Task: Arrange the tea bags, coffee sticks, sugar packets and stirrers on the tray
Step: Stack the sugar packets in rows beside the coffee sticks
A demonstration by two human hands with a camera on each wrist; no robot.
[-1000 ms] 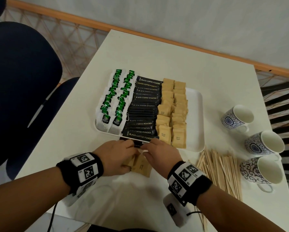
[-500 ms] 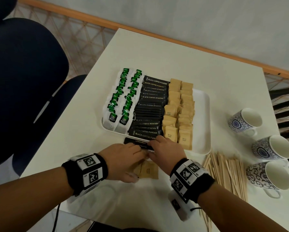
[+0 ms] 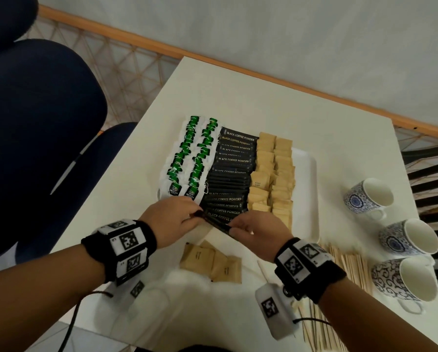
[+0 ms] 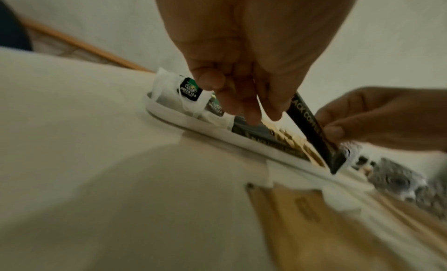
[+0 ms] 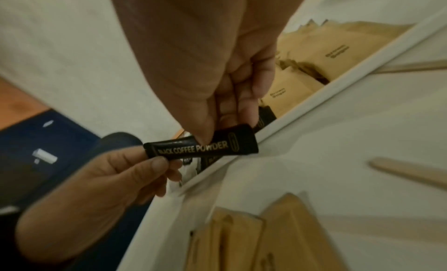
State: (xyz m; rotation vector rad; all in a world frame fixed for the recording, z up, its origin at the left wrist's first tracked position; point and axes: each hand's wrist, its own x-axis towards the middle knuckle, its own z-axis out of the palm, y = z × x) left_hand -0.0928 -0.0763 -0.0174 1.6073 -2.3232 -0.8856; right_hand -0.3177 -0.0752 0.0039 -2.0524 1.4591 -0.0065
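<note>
A white tray (image 3: 306,189) holds two rows of green tea bags (image 3: 187,158), a column of black coffee sticks (image 3: 228,179) and brown sugar packets (image 3: 273,174). Both hands hold one black coffee stick (image 5: 200,147) by its ends, just above the tray's near edge. My left hand (image 3: 172,219) pinches its left end and my right hand (image 3: 253,229) pinches its right end. A few loose sugar packets (image 3: 210,260) lie on the table just in front of the hands. Wooden stirrers (image 3: 350,268) lie in a pile to the right of my right wrist.
Three blue-patterned cups (image 3: 367,194) stand on the table (image 3: 238,97) to the right of the tray. A dark blue chair (image 3: 35,138) stands at the table's left side. A wall with a wooden rail (image 3: 238,69) runs behind the table.
Both hands have lifted a black coffee stick off the table in front of the tray and brought it up to the tray's near edge. The loose sugar packets beneath them now lie uncovered.
</note>
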